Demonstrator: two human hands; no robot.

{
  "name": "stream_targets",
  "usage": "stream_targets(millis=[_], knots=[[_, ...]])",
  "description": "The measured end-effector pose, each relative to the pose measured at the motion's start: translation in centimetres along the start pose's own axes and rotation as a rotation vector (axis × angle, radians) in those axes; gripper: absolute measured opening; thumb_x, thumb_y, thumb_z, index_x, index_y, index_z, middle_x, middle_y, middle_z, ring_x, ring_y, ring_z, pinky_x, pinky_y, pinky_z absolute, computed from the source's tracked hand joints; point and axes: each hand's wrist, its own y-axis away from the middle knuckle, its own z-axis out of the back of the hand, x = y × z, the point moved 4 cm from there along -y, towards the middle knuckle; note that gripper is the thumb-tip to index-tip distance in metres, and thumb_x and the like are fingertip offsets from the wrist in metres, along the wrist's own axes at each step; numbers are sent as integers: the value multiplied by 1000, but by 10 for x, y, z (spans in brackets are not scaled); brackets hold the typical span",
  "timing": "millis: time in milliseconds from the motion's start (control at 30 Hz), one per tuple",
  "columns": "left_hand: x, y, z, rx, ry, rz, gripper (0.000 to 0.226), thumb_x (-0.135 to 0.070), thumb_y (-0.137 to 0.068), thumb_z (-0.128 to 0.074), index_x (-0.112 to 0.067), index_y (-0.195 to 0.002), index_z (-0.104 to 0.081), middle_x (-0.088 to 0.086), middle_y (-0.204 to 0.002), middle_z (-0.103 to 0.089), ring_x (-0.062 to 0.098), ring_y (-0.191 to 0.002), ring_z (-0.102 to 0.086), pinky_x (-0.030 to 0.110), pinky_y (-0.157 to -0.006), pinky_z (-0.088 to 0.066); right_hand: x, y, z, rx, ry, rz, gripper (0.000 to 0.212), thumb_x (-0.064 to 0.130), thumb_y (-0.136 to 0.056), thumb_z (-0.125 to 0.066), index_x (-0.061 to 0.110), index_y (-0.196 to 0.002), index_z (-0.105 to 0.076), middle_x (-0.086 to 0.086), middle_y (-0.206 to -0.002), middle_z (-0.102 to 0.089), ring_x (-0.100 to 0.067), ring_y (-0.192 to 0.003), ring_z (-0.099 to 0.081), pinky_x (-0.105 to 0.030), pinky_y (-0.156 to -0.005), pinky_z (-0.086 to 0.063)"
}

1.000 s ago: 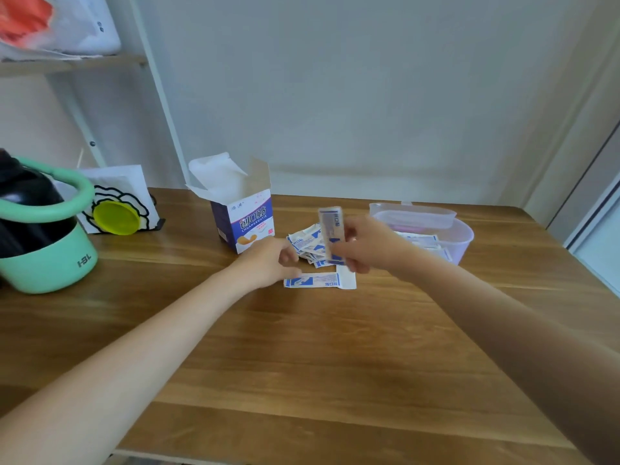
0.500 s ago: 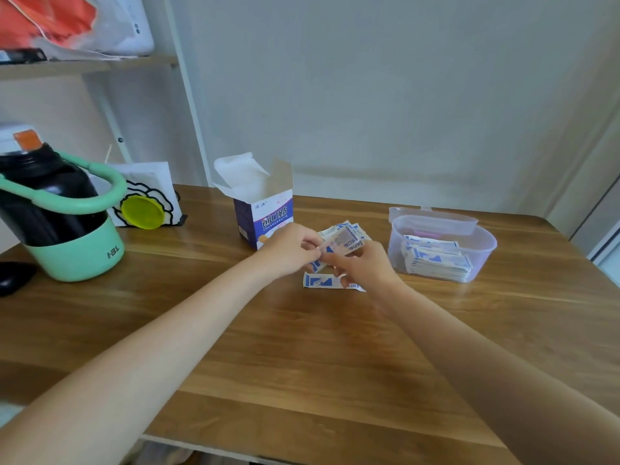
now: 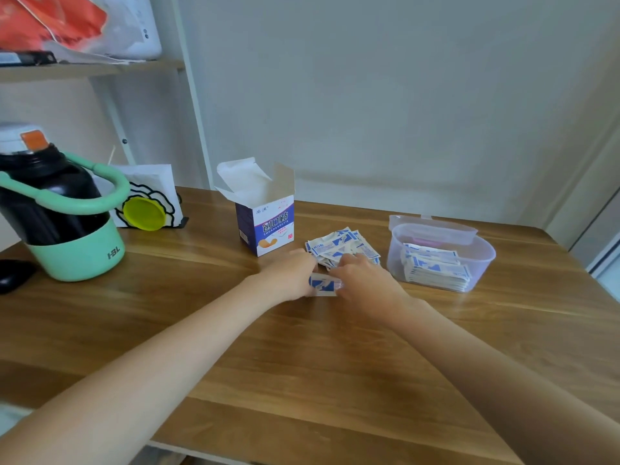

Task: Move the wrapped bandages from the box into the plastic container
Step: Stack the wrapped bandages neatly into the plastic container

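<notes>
The blue and white bandage box (image 3: 265, 226) stands open at the back of the wooden table. To its right lies a loose pile of wrapped bandages (image 3: 339, 245). A clear plastic container (image 3: 483, 260) further right holds a stack of wrapped bandages (image 3: 436, 270). My left hand (image 3: 288, 276) and my right hand (image 3: 365, 283) meet just in front of the pile, and both pinch a small bundle of wrapped bandages (image 3: 323, 284) low over the table. Their fingertips are partly hidden.
A black bottle in a mint green carrier (image 3: 60, 223) stands at the left. Behind it leans a white card with a yellow disc (image 3: 144, 213). A dark mouse (image 3: 13, 273) lies at the left edge. A shelf with bags is above.
My right hand brought the held bandages down from in front of the container to the table. Both hands now hold the bundle nearer to me than half a second ago.
</notes>
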Motion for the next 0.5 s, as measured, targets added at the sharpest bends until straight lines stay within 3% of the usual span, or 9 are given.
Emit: stream_targets(millis=[233,333,433,500], knots=[[-4,8,-1,-6,112,-58,21,-25,-85,-65,-20,-101,-52,1,-111,-60,15,-91,-53,25,-68,-44,1,3,-4,15,-37,34,32,11,-94,-45,14,-125,-55,-8,-120,-54,-23,-110,-51,-30,-87,-45],[-6,10,3,-107,143,-107,17,-23,-85,-64,-28,-87,-48,-3,-105,-63,15,-92,-58,33,-74,-52,2,5,0,33,-4,58,33,9,-95,-44,14,-126,-54,-8,-117,-53,-23,-104,-54,-29,-83,-46],[-7,6,5,-172,211,-78,16,-28,-85,-63,-33,-89,-49,-4,-104,-65,16,-91,-60,41,-78,-55,-6,8,11,18,15,31,31,10,-96,-44,13,-126,-52,-8,-119,-51,-24,-100,-59,-27,-75,-44],[-12,5,8,-191,280,-64,12,-32,-86,-61,-30,-96,-55,-4,-105,-65,15,-91,-61,37,-78,-55,-13,12,16,-17,29,22,31,9,-96,-44,13,-126,-50,-7,-121,-51,-23,-102,-58,-25,-71,-40]])
